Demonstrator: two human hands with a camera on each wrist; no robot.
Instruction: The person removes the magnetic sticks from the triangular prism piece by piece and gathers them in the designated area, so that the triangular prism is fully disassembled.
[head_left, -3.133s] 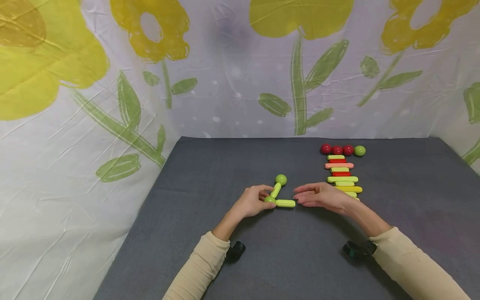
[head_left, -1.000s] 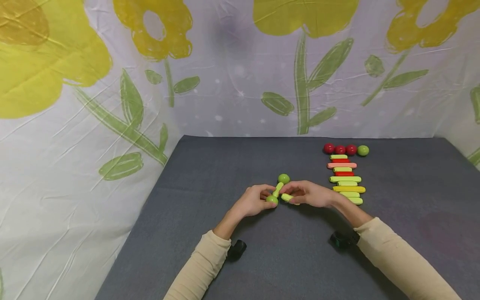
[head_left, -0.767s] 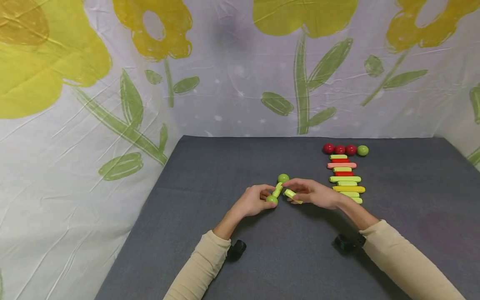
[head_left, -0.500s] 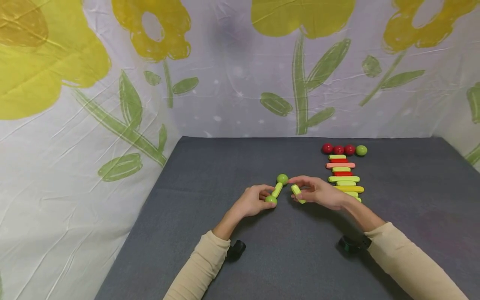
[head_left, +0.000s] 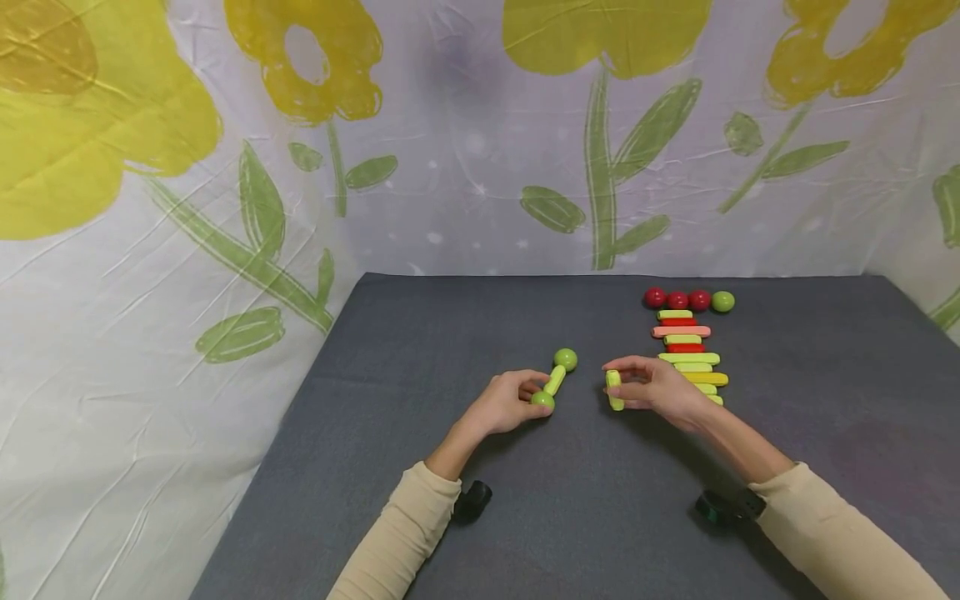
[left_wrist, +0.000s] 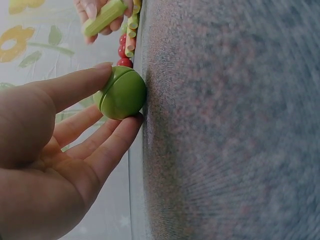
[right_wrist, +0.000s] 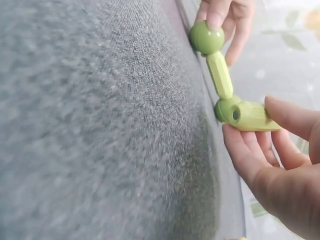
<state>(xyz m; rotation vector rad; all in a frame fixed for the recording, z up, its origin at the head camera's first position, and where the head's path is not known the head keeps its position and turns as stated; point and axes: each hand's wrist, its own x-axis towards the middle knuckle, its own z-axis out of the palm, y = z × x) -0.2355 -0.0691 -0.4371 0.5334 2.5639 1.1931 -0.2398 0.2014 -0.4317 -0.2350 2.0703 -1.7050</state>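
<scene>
My left hand [head_left: 506,402] pinches a green magnetic ball [head_left: 542,402] between thumb and fingers, low over the cloth; a seam rings this ball [left_wrist: 122,95] in the left wrist view. A short light-green magnetic rod [head_left: 555,381] runs from it to a second green ball [head_left: 566,360] farther back. To the right, my right hand [head_left: 667,390] holds another light-green rod [head_left: 615,392] between thumb and fingers, apart from the joined pieces in the head view. The right wrist view shows a dark round spot in this rod's end [right_wrist: 236,115].
Beyond the right hand lies a column of rods [head_left: 688,358] in light green, yellow, red and pink, partly covered by that hand. Several balls, red [head_left: 677,300] and one green [head_left: 723,302], line up behind it. A flower-printed curtain [head_left: 465,167] borders the dark table [head_left: 420,333].
The right hand has gripped the rod beside the left hand's ball, pulled it off to the right and turned it to point away from the body. The left hand stays on the ball.
</scene>
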